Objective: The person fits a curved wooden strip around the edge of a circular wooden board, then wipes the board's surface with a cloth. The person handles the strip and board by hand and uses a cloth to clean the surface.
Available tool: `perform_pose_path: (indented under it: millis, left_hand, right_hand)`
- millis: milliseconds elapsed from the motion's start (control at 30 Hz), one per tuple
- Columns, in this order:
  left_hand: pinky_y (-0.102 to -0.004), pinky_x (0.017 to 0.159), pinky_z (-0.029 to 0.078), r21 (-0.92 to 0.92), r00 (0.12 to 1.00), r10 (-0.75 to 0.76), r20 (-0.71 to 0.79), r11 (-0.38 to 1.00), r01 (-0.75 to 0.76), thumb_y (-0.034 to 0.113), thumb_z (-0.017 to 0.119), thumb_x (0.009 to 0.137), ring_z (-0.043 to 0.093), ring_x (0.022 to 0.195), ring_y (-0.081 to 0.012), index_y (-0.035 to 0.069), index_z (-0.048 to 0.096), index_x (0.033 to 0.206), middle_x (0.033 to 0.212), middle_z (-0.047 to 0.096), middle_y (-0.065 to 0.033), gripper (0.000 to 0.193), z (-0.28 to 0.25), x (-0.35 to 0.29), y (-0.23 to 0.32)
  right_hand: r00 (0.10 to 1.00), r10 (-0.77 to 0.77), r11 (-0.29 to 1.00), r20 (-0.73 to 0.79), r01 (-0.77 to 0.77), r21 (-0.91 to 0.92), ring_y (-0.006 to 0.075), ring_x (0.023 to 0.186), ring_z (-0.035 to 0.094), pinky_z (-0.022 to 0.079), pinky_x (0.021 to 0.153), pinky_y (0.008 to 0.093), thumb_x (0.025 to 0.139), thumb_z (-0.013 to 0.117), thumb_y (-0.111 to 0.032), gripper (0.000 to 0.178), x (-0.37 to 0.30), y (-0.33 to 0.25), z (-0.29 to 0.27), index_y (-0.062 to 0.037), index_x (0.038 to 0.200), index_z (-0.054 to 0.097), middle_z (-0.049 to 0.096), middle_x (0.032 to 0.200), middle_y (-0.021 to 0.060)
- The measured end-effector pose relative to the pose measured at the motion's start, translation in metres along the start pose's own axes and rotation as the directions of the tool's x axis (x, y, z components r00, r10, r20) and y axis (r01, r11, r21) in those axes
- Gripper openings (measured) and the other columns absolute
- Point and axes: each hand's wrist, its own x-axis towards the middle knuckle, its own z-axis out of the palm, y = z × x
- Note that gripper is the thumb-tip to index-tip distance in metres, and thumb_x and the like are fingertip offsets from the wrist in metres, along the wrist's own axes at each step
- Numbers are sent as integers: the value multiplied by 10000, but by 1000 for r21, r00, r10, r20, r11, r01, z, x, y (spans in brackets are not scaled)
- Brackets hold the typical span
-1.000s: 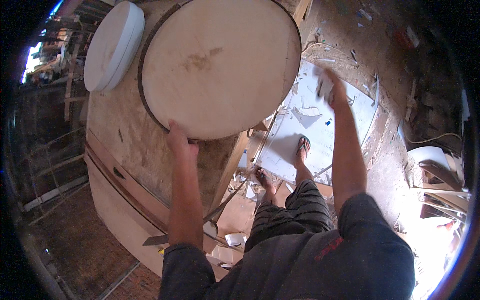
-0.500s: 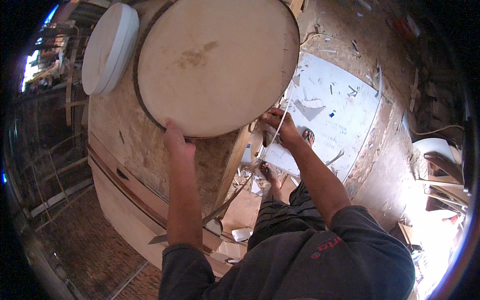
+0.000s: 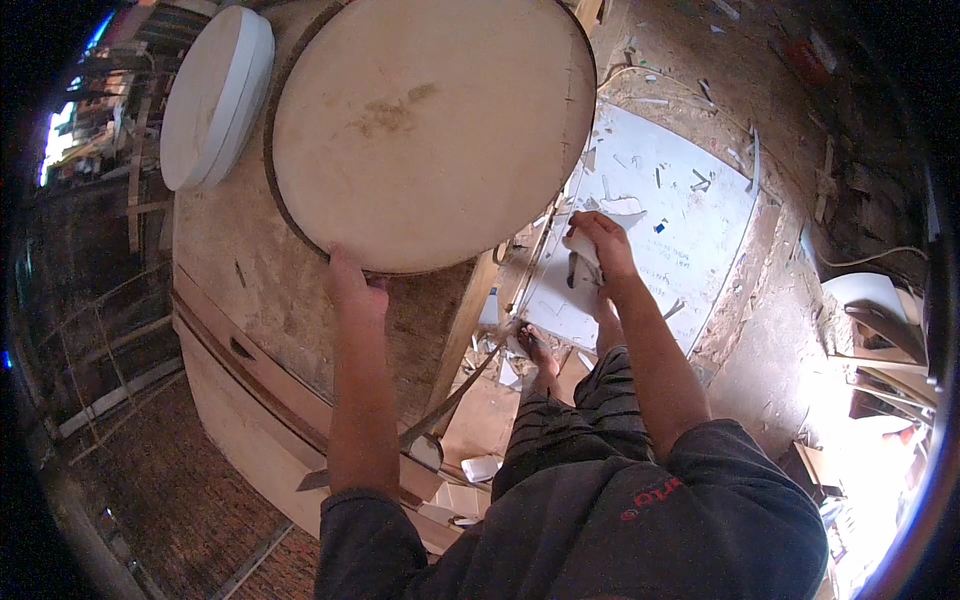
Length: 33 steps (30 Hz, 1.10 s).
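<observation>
A large round wooden panel (image 3: 450, 170) with a dark rim lies on the workbench in front of me. My left hand (image 3: 355, 285) grips its near left edge, thumb on the top face and the other fingers out of sight below. Beyond the panel's right side, clear of it, my right hand (image 3: 606, 242) is closed around a whitish strip-like piece (image 3: 582, 246) with a dark part hanging below. I cannot make out exactly what that piece is.
A thick white-sided disc (image 3: 215, 100) rests at the bench's far left. The worn workbench (image 3: 240, 240) carries long wooden strips along its near side. Below at right, a white sheet (image 3: 680, 200) on the floor holds scraps. A power cord and wood offcuts lie farther right.
My right hand has left the panel's right edge and moved right, drawing the whitish strip away with it. My left hand and the panel stay nearly where they were.
</observation>
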Motion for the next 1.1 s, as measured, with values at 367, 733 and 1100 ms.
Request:
perform_pose_path:
  millis: [367, 733, 1100]
  left_hand:
    - [-438, 945, 472, 394, 899, 368, 239, 809, -436, 274, 606, 1071, 582, 1177, -279, 29, 552, 1422, 1390, 556, -138, 431, -17, -51, 42]
    - [-622, 1232, 225, 194, 68, 276, 959, -461, -866, 614, 668, 938, 294, 1543, -435, 157, 462, 1582, 1677, 300, -231, 816, 134, -12, 39]
    - [-710, 1209, 165, 143, 11, 205, 979, -647, -749, 793, 664, 818, 216, 1561, -481, 178, 403, 1622, 1701, 259, -234, 1046, 134, -8, 19]
  right_hand:
    - [989, -24, 994, 149, 9, 105, 232, 930, 691, 587, 769, 374, 966, 667, -210, 308, 1, -22, -80, -39, 1222, 657, 679, 1074, 127]
    - [852, -522, 840, -50, 502, -206, 188, 910, 716, 572, 807, 320, 906, 827, -295, 447, 61, -162, -36, 48, 1160, 695, 738, 1037, 120]
    - [884, -442, 893, -152, 449, 14, 194, 856, 674, 520, 781, 344, 1033, 618, -299, 348, 120, -161, 42, 26, 1129, 694, 716, 965, 91]
